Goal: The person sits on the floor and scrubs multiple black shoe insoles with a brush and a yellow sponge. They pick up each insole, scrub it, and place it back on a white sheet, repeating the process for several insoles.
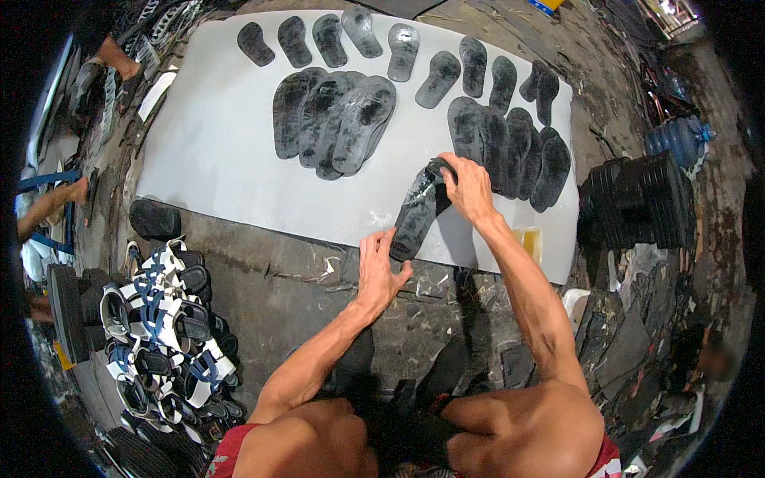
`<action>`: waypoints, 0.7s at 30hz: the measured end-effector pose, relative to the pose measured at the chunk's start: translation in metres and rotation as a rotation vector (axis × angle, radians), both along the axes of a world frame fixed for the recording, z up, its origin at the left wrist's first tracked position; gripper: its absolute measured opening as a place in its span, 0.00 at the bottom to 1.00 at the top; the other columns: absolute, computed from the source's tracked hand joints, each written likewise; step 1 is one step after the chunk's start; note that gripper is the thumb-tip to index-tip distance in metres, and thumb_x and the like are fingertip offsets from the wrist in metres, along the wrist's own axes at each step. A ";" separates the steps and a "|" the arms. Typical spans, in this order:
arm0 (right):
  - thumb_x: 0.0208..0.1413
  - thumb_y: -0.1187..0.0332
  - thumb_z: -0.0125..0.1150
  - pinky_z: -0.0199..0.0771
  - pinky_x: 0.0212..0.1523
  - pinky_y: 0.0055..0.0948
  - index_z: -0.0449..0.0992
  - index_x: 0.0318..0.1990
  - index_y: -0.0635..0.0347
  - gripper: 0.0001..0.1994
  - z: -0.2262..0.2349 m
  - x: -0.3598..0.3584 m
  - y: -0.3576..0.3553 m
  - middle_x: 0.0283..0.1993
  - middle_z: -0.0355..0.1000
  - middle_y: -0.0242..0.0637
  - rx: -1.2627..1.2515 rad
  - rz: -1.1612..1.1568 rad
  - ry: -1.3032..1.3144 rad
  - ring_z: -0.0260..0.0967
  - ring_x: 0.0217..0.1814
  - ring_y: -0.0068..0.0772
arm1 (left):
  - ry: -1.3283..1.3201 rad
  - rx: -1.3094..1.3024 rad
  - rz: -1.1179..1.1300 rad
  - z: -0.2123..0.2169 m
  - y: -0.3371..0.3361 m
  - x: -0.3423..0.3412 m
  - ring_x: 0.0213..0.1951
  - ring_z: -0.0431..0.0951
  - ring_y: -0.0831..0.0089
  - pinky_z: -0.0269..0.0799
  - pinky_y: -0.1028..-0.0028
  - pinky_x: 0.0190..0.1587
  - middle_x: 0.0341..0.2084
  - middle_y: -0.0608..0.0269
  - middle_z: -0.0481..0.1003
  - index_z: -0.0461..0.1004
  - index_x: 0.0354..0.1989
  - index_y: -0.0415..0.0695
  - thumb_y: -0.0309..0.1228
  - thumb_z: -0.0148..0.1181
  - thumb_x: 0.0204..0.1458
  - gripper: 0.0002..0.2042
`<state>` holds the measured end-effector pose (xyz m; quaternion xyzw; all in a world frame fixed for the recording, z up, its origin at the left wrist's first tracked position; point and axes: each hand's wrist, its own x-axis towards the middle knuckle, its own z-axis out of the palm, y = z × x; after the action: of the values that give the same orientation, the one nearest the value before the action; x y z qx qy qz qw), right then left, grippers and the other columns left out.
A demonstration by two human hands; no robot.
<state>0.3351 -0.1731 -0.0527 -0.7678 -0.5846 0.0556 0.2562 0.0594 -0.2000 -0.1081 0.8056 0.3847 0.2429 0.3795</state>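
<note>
A black sandal sole (416, 215) with a shiny wet-looking patch lies slanted near the front edge of a white sheet (215, 151). My right hand (468, 190) grips its far end, which is raised and bent, with fingers over the top and thumb on the near side. My left hand (380, 271) holds the near end of the sole, fingers along the left side and thumb at the bottom. Beyond my hands lie overlapping black soles (291, 111) on the left and another overlapping group (492, 147) on the right.
Single soles (403, 52) line the sheet's far edge. A yellowish block (527, 243) sits at its front right. Strapped white-and-blue sandals (159, 334) are heaped at the left. Stacked black soles (637, 203) and a blue water bottle (677, 139) stand right. Another person's foot (119, 57) shows at upper left.
</note>
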 end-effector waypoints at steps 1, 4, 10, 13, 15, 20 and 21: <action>0.65 0.73 0.68 0.80 0.53 0.56 0.84 0.55 0.57 0.13 -0.002 -0.003 0.000 0.45 0.84 0.54 0.013 0.003 -0.001 0.82 0.49 0.65 | -0.023 0.013 -0.008 -0.001 -0.001 -0.003 0.60 0.71 0.44 0.71 0.50 0.66 0.58 0.41 0.71 0.67 0.74 0.35 0.24 0.77 0.49 0.40; 0.65 0.73 0.67 0.79 0.52 0.53 0.84 0.58 0.55 0.15 -0.017 -0.022 -0.017 0.45 0.83 0.52 0.022 0.065 -0.026 0.81 0.49 0.59 | -0.079 0.033 0.002 0.006 -0.005 -0.006 0.58 0.73 0.47 0.73 0.52 0.63 0.55 0.43 0.73 0.69 0.72 0.35 0.20 0.71 0.51 0.35; 0.61 0.72 0.69 0.75 0.52 0.49 0.83 0.61 0.52 0.20 -0.015 -0.129 -0.092 0.48 0.82 0.42 -0.039 0.289 -0.026 0.78 0.51 0.47 | -0.149 -0.131 0.415 0.013 -0.006 -0.042 0.49 0.75 0.59 0.76 0.62 0.55 0.50 0.48 0.76 0.73 0.67 0.35 0.13 0.56 0.51 0.30; 0.62 0.70 0.71 0.76 0.55 0.49 0.83 0.61 0.54 0.20 -0.006 -0.142 -0.118 0.49 0.84 0.42 -0.005 0.211 0.184 0.81 0.51 0.47 | -0.214 -0.242 0.480 0.007 0.006 -0.049 0.48 0.74 0.62 0.75 0.64 0.54 0.50 0.50 0.76 0.73 0.66 0.36 0.13 0.56 0.52 0.29; 0.70 0.67 0.69 0.79 0.60 0.41 0.84 0.62 0.57 0.16 0.033 -0.129 -0.112 0.55 0.86 0.42 0.047 -0.031 0.433 0.83 0.55 0.37 | -0.229 -0.232 0.501 -0.002 0.010 -0.058 0.49 0.75 0.61 0.75 0.63 0.55 0.51 0.50 0.76 0.73 0.67 0.36 0.15 0.60 0.54 0.28; 0.76 0.62 0.66 0.76 0.63 0.29 0.81 0.66 0.66 0.19 0.095 -0.045 -0.129 0.56 0.82 0.33 0.249 -0.365 0.850 0.75 0.57 0.23 | -0.055 -0.032 0.186 0.015 -0.001 -0.023 0.56 0.76 0.53 0.74 0.57 0.62 0.56 0.46 0.75 0.70 0.72 0.38 0.25 0.78 0.49 0.38; 0.76 0.62 0.66 0.76 0.63 0.30 0.81 0.66 0.67 0.20 0.101 -0.030 -0.140 0.57 0.83 0.33 0.255 -0.404 0.790 0.76 0.57 0.24 | -0.064 0.014 0.139 0.015 -0.003 -0.015 0.58 0.74 0.50 0.72 0.55 0.64 0.57 0.45 0.74 0.67 0.74 0.38 0.26 0.79 0.48 0.42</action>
<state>0.3053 -0.3135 0.0480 -0.7486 -0.2830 0.2208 0.5575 0.0446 -0.2031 -0.0932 0.7714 0.4257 0.2968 0.3682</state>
